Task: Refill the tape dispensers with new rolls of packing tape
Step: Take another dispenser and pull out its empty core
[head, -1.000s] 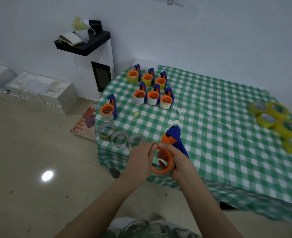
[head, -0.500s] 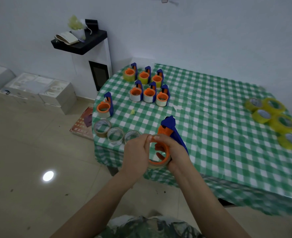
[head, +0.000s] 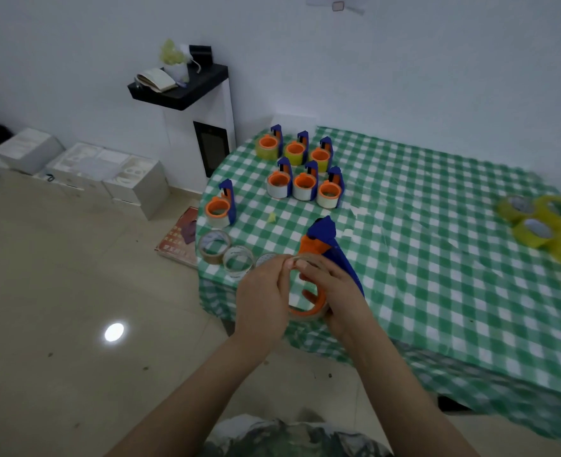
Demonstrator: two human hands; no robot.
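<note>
Cloth checked green and white [head: 437,275] covers a table set on pale tiled floor [head: 58,324] beside a white cabinet with a black top shelf [head: 187,94]. White foam boxes [head: 107,173] line the wall. Seven blue-and-orange loaded dispensers [head: 304,188] stand at the far left corner, three clear tape rolls [head: 238,260] lie at the near left edge, and yellow tape rolls [head: 543,225] cluster far right. Over the near edge, the right hand [head: 341,291] grips a blue-handled tape dispenser with an orange hub [head: 325,239], with a clear roll [head: 310,315] around the hub. The left hand [head: 262,298] pinches that roll's top rim. Compared with a second ago, both grips hold in the same spot, though less of the hub shows.
</note>
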